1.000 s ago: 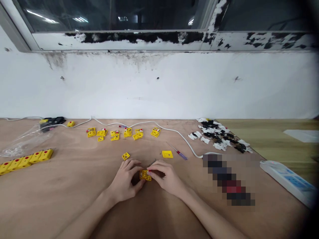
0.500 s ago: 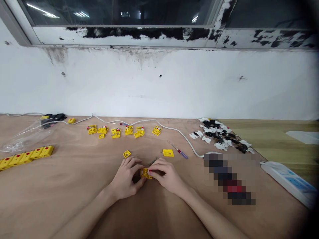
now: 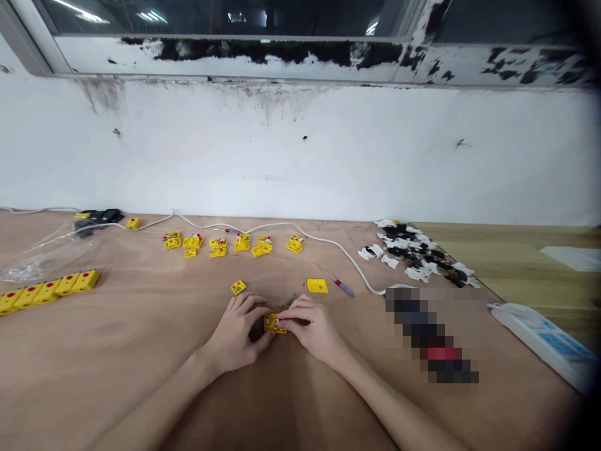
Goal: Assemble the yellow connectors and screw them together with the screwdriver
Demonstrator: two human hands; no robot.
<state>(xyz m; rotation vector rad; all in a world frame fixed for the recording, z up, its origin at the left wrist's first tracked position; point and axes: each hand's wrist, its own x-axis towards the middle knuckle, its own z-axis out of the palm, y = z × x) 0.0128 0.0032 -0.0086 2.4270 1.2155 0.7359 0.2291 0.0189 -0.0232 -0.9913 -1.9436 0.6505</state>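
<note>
Clamping small open yellow plastic housing (image 3: 270,323) between fingers of left hand (image 3: 238,332) at brown wooden counter (image 3: 141,338); pinching red part (image 3: 280,317) at right end with right hand (image 3: 320,331). Uncovered. Done, seemingly: row of closed red-buttoned yellow boxes (image 3: 48,292). Remaining: six open yellow plastic sets (image 3: 242,243) behind.

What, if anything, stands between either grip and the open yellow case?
Nothing visible does: the left-hand grip holds the yellow case at its left side, the right-hand grip touches its right side. Anything tiny under the right fingertips is too small to tell.
</note>
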